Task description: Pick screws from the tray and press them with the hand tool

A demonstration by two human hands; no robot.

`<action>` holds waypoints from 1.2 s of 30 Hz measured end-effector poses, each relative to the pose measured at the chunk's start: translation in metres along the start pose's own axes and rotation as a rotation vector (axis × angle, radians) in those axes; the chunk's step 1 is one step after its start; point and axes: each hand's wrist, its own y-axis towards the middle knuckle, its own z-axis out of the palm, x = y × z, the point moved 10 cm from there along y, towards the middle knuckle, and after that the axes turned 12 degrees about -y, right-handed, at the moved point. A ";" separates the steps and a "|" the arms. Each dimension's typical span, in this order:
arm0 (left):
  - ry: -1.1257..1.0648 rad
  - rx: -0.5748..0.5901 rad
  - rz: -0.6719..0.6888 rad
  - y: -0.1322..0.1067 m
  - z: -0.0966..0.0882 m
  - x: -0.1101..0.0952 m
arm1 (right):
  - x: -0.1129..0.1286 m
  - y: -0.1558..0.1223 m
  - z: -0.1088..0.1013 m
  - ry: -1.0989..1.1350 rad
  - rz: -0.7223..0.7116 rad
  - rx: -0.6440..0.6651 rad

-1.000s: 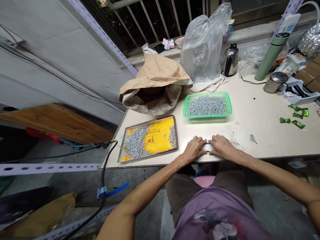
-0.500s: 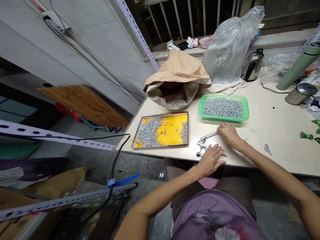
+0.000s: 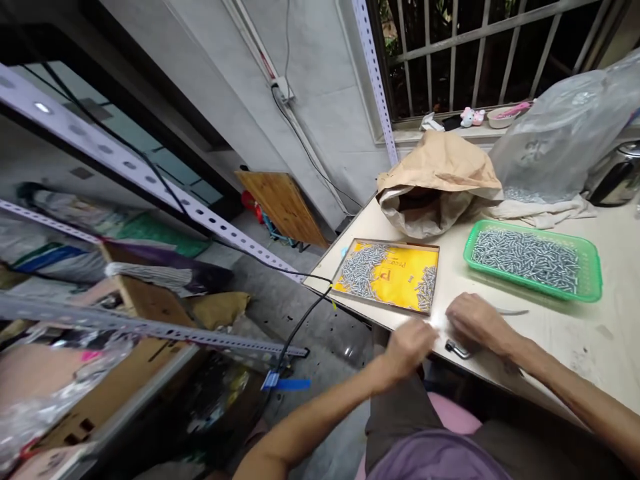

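Observation:
My left hand (image 3: 413, 343), blurred, is closed at the table's front edge, just right of the shallow tray's near corner. Close beside it, my right hand (image 3: 477, 325) has curled fingers pointing towards the left hand. A bright, smeared white patch (image 3: 438, 323) lies between the fingertips; I cannot make out what it is. Under and behind my right hand rests a metal hand tool (image 3: 513, 312), its curved handle showing on one side and a dark-tipped end on the other. The shallow tray (image 3: 384, 307) holds small metal screw-like pieces (image 3: 365, 270) on a yellow sheet.
A green plastic basket (image 3: 537, 293) full of similar metal pieces stands at the right. Behind are an open brown paper sack (image 3: 440, 163), a clear plastic bag (image 3: 555, 133) and a metal kettle (image 3: 617, 173). A black cable (image 3: 305, 313) hangs by the table's left corner.
The view has swung left. My hands have come away from lying flat by the tool; the fingers have curled and drawn together near the tray. The tool is now mostly behind my right hand.

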 end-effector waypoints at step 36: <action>-0.874 0.178 -0.874 0.018 0.064 0.024 | -0.022 -0.115 0.023 -0.135 0.469 0.318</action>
